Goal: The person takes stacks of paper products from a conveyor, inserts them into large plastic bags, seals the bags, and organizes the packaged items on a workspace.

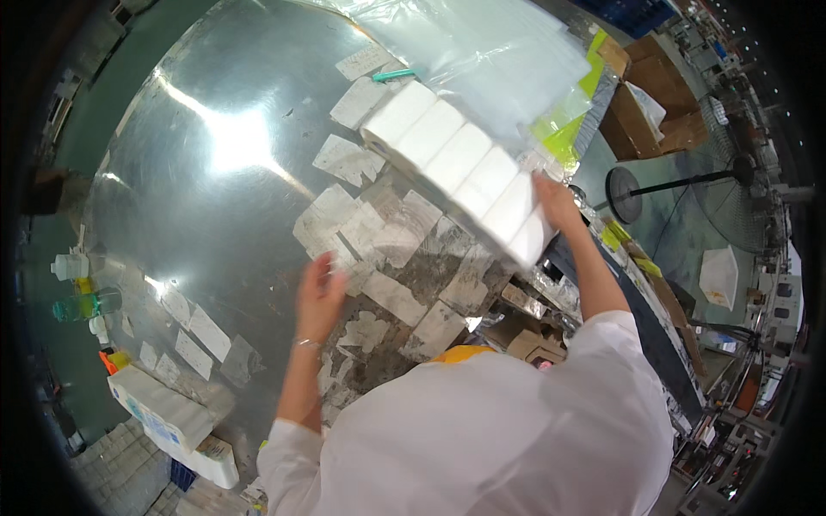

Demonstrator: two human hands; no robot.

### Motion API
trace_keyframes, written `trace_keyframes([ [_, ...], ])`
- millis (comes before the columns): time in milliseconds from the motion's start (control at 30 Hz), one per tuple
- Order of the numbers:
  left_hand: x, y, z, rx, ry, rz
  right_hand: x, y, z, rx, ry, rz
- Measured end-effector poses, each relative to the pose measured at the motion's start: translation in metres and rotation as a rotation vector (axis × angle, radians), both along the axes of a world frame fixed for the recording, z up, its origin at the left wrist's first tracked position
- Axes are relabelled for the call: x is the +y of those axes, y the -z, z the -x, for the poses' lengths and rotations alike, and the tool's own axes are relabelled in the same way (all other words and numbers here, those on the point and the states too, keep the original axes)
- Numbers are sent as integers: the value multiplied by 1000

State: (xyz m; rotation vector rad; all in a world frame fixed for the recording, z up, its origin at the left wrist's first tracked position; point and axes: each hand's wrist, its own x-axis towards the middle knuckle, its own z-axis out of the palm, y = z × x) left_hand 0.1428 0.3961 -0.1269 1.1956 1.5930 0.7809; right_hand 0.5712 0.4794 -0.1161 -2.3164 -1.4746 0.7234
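A row of several white paper rolls (465,163), pressed side by side, slants across the worktable's right side, toward me at its right end. My right hand (557,205) is on that near right end, its fingers against the outer side of the row; the thumb is hidden. My left hand (320,297) hovers over the metal tabletop, apart from the rolls and slightly blurred. Its fingers are apart and nothing shows in them. Worn paper labels and tape scraps (353,228) are stuck to the tabletop between the left hand and the rolls.
Clear plastic bags (490,56) are stacked beyond the rolls, with a small green tool (393,76) beside them. A wrapped white pack (163,408) lies at the table's lower left, near bottles (86,305). A dark belt (637,318), cardboard box (654,103) and floor fan (718,181) are at right.
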Motion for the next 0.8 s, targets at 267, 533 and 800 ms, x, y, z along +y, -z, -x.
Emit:
trace_keyframes([
  [267,25,7,-129,-984,-345,463,1,19,130,907,18,257],
  [533,74,-43,-85,-1100,-410,318,76,-65,150,1188,-292,216],
  [800,100,-105,-76,-1014,-436,295,4,-86,132,1212,-306,-175],
])
